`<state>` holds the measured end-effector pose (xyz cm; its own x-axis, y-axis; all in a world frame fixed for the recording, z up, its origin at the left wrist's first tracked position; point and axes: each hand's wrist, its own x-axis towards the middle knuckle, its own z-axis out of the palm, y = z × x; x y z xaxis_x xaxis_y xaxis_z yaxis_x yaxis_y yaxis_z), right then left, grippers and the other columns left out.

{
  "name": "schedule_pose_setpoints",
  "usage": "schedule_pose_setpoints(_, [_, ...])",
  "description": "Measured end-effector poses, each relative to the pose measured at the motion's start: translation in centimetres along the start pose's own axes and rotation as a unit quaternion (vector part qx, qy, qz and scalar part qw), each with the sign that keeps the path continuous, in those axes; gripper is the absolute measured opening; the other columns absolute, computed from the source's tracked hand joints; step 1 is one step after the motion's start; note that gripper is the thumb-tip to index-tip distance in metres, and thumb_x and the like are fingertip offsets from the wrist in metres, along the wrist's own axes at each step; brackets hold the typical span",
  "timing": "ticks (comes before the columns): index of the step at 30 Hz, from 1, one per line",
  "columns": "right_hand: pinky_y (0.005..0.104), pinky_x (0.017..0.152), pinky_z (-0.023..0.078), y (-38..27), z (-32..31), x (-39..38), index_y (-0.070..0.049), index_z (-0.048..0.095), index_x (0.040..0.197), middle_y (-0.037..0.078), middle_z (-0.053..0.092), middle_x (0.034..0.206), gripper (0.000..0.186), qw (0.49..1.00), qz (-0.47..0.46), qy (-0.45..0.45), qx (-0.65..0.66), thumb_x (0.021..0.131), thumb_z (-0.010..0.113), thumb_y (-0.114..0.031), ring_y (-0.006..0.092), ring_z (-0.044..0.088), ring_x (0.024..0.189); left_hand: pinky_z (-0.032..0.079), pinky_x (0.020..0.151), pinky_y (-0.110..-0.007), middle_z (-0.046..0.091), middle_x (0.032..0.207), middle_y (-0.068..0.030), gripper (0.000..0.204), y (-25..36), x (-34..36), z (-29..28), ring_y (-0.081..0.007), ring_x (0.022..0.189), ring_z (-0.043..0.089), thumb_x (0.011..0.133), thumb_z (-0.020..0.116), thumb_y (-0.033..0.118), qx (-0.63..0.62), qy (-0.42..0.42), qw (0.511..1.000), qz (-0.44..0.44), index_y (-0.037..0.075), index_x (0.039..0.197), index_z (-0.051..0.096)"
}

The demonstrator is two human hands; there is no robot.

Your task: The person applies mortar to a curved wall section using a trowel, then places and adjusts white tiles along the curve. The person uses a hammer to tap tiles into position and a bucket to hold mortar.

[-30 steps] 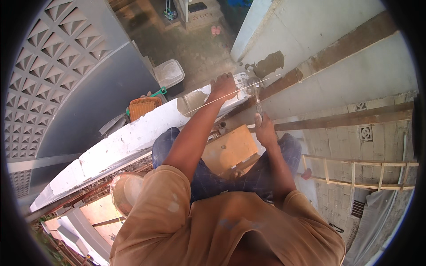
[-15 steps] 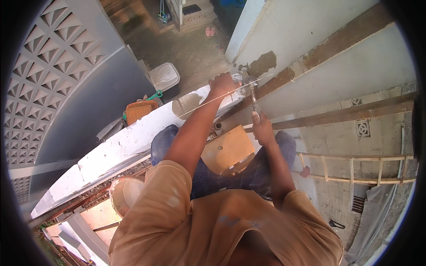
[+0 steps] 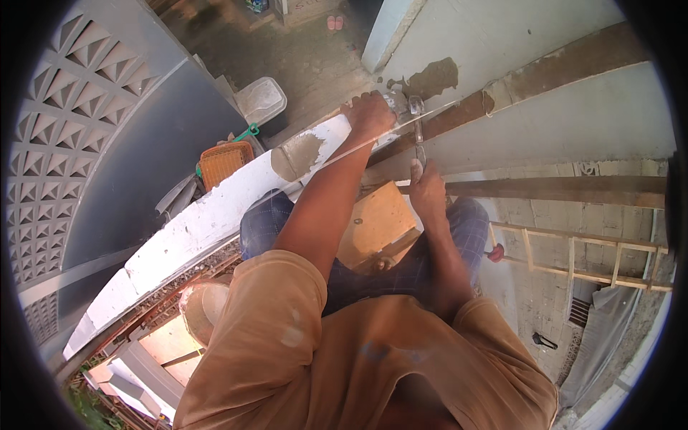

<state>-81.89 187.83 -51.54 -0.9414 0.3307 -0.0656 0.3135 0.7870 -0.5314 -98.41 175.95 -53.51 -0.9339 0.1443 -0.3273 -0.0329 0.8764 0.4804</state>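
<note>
Two hands are working at the far end of a white block wall [image 3: 208,211], beside a pale plastered wall [image 3: 566,118]. The right hand [image 3: 428,189] is wrapping its grip fully around the handle of a hammer-like tool [image 3: 420,132], whose metal head is pointing away from the body, just right of the left hand [image 3: 370,115]. That left hand is curling its fingers over the block top; whether its grip is holding anything underneath is not showing. A pale string line [image 3: 438,112] is crossing in front of the left wrist and the tool's shank. Judging from this, good handling is depending on keeping the metal head clear of the left fingers, making short controlled movements, and not snagging the string. The grey mortar patch [image 3: 296,156] is lying left of the forearm, best left unbumped.
</note>
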Motion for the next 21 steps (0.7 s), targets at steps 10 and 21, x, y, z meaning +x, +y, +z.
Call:
schedule_pose_setpoints(10, [0.0619,0.073,0.046,-0.4,0.2,0.3,0.003,0.051,0.108,0.036,0.063,0.083,0.044,0.999,-0.006,0.018,-0.036,0.103,0.049,-0.041,0.0568,0.061,0.085,0.033,0.107,-0.055,0.056,0.136,-0.0146,0.06,0.1,-0.2,0.0,-0.0318,0.131,0.048,0.084,0.071,0.04,0.013,0.001,1.0,0.024,0.003,0.129,0.059])
schedule_pose_setpoints(21, [0.0618,0.073,0.046,-0.1,-0.1,0.8,0.003,0.053,0.111,0.037,0.064,0.087,0.045,1.0,0.004,0.003,-0.003,0.103,0.049,-0.041,0.0574,0.06,0.087,0.034,0.106,-0.056,0.058,0.133,-0.0141,0.06,0.3,0.7,-0.4,-0.0316,0.13,0.049,0.086,0.069,0.042,0.032,0.016,0.999,0.038,0.003,0.129,0.057])
